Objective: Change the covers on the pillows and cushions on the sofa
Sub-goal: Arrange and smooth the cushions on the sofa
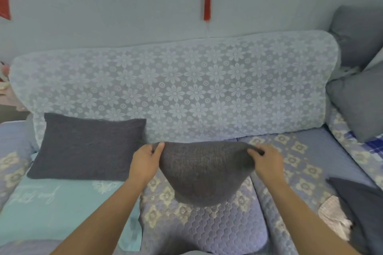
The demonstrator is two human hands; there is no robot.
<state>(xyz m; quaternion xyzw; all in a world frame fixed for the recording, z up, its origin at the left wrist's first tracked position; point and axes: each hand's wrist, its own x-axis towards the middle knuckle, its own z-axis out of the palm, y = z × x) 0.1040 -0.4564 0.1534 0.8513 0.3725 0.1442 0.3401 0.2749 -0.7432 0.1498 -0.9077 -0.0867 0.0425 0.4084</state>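
Slack is the main worry at this stage. Both hands hold a dark grey knitted cover [204,172] by its upper edge, lifted over the quilted sofa seat [207,230]: the left hand [146,162] pinches the left corner between thumb and curled fingers, the right hand [267,160] pinches the right corner in the same manner. Each grip is narrow and closed on the fabric, none of it wide. The cover sags between them into a rounded pouch whose lowest edge hangs near the seat; I cannot tell whether it touches the seat or whether a cushion is inside.

Knit of this kind probably stretches and slides easily. If either pinch is shallow, a corner could slip free and the cover would drop in a heap onto the seat, so the opening would have to be found again. A hard pull outward could distort the weave or strain a seam.

Confusion between pieces is another risk. A dark grey pillow [87,149] of very similar fabric leans against the lace-covered backrest [176,89], just to the left, with a light blue cloth [51,209] lying in front of it. More dark fabric [356,201] lies on the seat at the right, and grey cushions [360,99] are stacked in the far corner. Fresh and used covers could easily be swapped.
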